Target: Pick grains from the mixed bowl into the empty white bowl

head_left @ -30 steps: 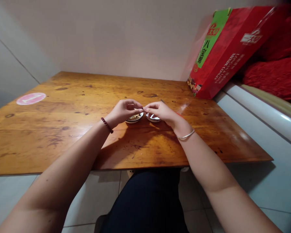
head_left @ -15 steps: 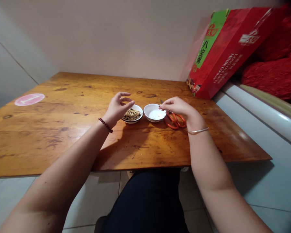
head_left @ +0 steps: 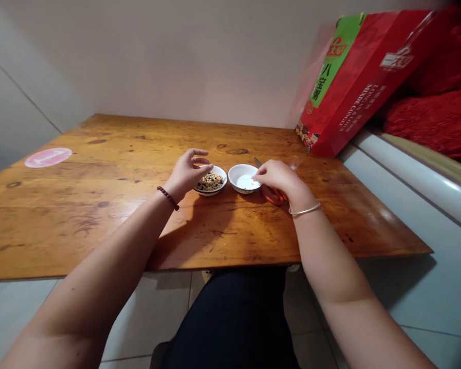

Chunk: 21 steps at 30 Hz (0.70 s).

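My left hand (head_left: 187, 173) is open, its fingers curved and apart, over the left edge of a white bowl of mixed beans (head_left: 210, 182), pale and black. Nothing shows between its fingers. Beside that bowl stands a second white bowl (head_left: 238, 174) with a few tiny dark bits in it. My right hand (head_left: 275, 177) is closed in a pinch at this bowl's right side, fingertips just inside the rim. Whatever lies between the fingertips is too small to make out. Orange-handled scissors (head_left: 272, 197) lie under the right hand, partly hidden by it.
The bowls stand on a wooden table (head_left: 100, 205) that meets the wall at the back. A pink number label (head_left: 48, 158) is on its left end. A tall red box (head_left: 353, 87) leans at the back right, near red fabric (head_left: 434, 120) on a bench.
My right hand has moved slightly down and left, lower over the second bowl, covering more of the scissors. A dark speck seen at its fingertips is no longer clear there. My left hand stays put.
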Motion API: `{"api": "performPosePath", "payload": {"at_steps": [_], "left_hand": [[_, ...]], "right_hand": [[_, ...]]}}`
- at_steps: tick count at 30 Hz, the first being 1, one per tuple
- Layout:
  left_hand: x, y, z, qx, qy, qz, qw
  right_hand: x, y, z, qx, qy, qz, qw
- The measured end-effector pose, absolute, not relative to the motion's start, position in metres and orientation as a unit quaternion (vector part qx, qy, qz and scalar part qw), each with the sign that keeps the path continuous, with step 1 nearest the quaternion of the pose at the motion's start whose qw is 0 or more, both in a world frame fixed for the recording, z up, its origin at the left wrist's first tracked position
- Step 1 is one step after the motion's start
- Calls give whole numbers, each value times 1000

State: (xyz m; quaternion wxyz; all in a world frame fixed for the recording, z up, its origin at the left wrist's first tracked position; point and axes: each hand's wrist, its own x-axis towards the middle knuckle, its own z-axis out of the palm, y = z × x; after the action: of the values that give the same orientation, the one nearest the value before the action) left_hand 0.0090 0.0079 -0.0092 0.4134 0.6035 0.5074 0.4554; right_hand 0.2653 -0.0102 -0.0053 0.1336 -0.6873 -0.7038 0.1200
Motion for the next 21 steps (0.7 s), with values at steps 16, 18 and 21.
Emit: {"api": "performPosePath", "payload": {"at_steps": [16,18,21], "left_hand": [[1,8,-9,701,577,348,232],[-3,5,-7,762,580,273,94],[-8,3,-7,777,598,194,-13]], "right_hand": [[256,-20,4,-733,-668,67,106],[256,-21,4,-743,-655,57,125],[258,-19,2,-758,-626,44,179]]}}
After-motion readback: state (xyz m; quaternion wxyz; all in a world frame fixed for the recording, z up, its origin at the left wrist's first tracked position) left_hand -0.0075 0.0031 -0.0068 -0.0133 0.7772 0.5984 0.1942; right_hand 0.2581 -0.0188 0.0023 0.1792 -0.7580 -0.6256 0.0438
